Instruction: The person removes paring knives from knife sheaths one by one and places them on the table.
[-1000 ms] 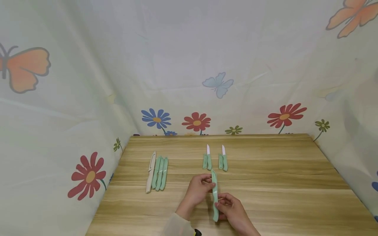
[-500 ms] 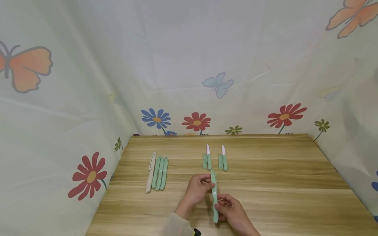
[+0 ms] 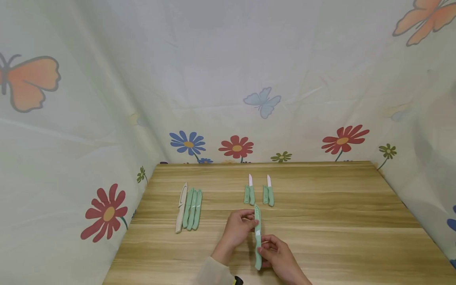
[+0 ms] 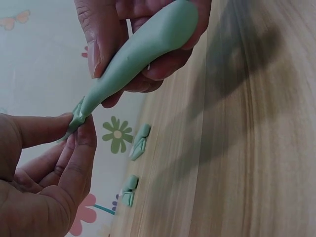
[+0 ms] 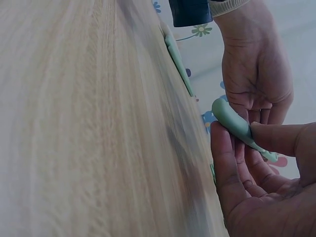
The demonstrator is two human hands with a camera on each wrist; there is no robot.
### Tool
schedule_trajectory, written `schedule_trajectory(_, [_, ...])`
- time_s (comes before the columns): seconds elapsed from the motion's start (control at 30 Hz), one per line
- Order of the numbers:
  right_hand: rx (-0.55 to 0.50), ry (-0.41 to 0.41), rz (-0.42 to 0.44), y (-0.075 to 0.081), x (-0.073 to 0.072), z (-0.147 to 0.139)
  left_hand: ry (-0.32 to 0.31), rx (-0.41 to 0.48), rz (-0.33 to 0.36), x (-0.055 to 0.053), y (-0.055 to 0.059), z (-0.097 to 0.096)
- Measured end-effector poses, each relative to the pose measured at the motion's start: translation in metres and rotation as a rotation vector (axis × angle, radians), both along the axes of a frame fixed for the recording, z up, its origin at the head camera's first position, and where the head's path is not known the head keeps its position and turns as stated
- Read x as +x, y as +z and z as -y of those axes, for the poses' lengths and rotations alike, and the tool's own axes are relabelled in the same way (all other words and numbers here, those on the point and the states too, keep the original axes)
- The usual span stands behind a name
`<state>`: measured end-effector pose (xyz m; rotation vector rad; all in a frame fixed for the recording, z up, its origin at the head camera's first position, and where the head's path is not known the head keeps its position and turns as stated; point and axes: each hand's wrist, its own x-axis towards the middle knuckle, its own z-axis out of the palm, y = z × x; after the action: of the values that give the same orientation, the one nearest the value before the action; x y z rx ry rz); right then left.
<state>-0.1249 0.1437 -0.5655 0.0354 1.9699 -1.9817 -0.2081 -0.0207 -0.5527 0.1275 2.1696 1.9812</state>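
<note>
Held above the table between both hands is a green paring knife (image 3: pixel 258 253), its blade end in a green sheath (image 3: pixel 257 217). My left hand (image 3: pixel 237 229) pinches the sheath between thumb and fingers. My right hand (image 3: pixel 280 255) grips the handle, thumb on its near side. A short pale strip of blade shows between handle and sheath. In the left wrist view the knife handle (image 4: pixel 143 49) points toward the camera, with the sheath (image 4: pixel 76 121) at the left fingertips. The right wrist view has the rounded handle end (image 5: pixel 227 113) at the right fingers.
Farther back lie two bare knives (image 3: pixel 251 194) (image 3: pixel 270 196), each with its green sheath (image 3: pixel 247 194) (image 3: pixel 265 194) at its left. To the left, several sheathed green knives (image 3: pixel 192 209) lie beside a longer beige one (image 3: pixel 181 209). The wooden table (image 3: pixel 338 221) meets flowered cloth walls.
The pale strip between the handle and the sheath has grown a little, the handle shifting slightly toward me. Both hands keep their grip in nearly the same place.
</note>
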Motion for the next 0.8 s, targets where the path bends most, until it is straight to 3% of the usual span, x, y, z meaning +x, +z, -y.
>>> schedule_trajectory(0.53, [-0.053,0.032,0.013,-0.0002,0.0059,0.0064,0.064,0.001,-0.005,-0.0027,-0.0012,0.0021])
schedule_trajectory(0.8, [0.000,0.031,0.026,-0.0036,0.0073,0.0040,0.073,0.000,-0.008,-0.0038,-0.0040,0.0028])
